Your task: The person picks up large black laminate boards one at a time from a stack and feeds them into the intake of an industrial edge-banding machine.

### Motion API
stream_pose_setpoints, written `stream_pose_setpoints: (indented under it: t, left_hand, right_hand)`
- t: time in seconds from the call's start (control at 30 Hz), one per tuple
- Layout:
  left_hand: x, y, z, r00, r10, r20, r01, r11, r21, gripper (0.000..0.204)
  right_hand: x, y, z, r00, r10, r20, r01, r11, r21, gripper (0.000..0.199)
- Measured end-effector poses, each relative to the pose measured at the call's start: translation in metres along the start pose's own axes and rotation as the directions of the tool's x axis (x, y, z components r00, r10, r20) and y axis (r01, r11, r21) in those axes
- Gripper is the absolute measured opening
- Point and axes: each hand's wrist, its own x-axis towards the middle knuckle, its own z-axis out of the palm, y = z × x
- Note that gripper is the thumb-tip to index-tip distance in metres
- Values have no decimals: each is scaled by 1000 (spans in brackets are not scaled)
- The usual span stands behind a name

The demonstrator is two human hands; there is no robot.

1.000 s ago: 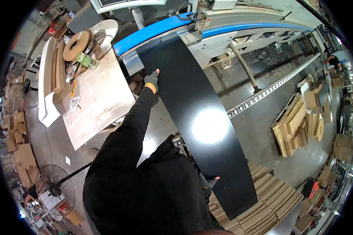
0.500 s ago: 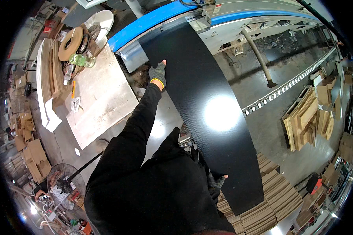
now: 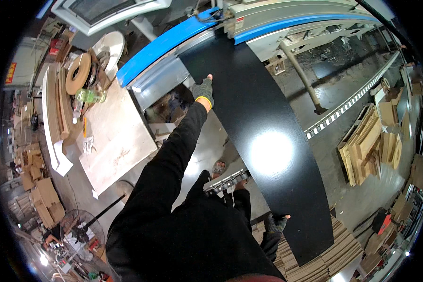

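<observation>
A long black panel (image 3: 256, 108) with a light wood-grain sheen stretches from the machine at the top down to the lower right. My left hand (image 3: 204, 91), in a grey fingerless glove with a yellow cuff, grips its left edge near the far end, thumb on top. Lower down, my right hand (image 3: 276, 223), gloved alike, holds the same edge close to the near end. The panel hides the other fingers of both hands. The far end meets the machine's blue-trimmed edge (image 3: 167, 47), beside a shiny metal plate (image 3: 160, 83).
At left stands a worktable (image 3: 120, 141) bearing a roll of edge tape (image 3: 78, 74) and a green bottle (image 3: 90, 96). A roller rail (image 3: 352, 110) runs along the right. Stacked boards (image 3: 315, 256) lie under the panel's near end; wooden offcuts (image 3: 362, 145) sit farther right. A fan (image 3: 82, 235) stands lower left.
The panel and both my hands have shifted right along the machine, uncovering more of the metal plate. My right hand shows more fully, and both hands keep their hold.
</observation>
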Motion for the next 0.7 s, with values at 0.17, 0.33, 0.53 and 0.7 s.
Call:
stream_pose_setpoints:
  t: [0.17, 0.33, 0.53, 0.7]
  left_hand:
    - [2, -22, 63, 993, -109, -33, 111, 991, 71, 94]
    - [8, -25, 108, 996, -92, -9, 92, 975, 203, 103]
    - [-55, 23, 161, 934, -203, 293, 92, 932, 351, 91]
    - [-77, 11, 158, 672, -295, 680, 92, 944, 318, 72]
  right_hand:
    - [51, -21, 12, 992, 40, 116, -56, 990, 132, 55]
    - [95, -35, 51, 982, 47, 182, -66, 993, 100, 54]
    - [115, -50, 80, 868, -34, 495, 131, 978, -164, 49]
    - [146, -73, 108, 986, -45, 162, 97, 941, -326, 30]
